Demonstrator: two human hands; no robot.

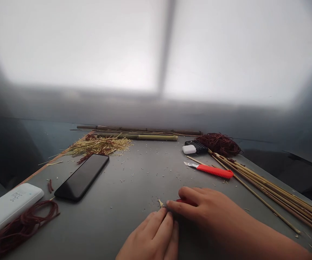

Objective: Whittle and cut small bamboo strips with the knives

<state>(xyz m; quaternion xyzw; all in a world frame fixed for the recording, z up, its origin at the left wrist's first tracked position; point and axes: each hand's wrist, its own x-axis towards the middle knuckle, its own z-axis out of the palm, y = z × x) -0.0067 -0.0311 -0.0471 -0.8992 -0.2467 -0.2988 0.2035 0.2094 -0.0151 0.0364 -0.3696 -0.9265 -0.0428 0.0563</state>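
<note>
My left hand [153,234] is low on the table with its fingers closed and pressed together. Just past its fingertips sticks out the tip of a small pale piece of cane [160,203]; the rest of it is hidden under the fingers. My right hand [207,206] is closed around a red-handled tool [186,202], its index finger stretched toward the pale tip. Most of that tool is covered by the hand, and its working end is hard to make out. Beyond the right hand lies a red craft knife [215,171] with its blade pointing left.
Thin canes [266,189] lie along the right side, near dark red cord [218,143] and a white case [189,149]. At left are a phone [82,177], a white power bank [12,207], a cord loop [40,216] and shavings [104,145]. Bamboo sticks [156,137] lie behind.
</note>
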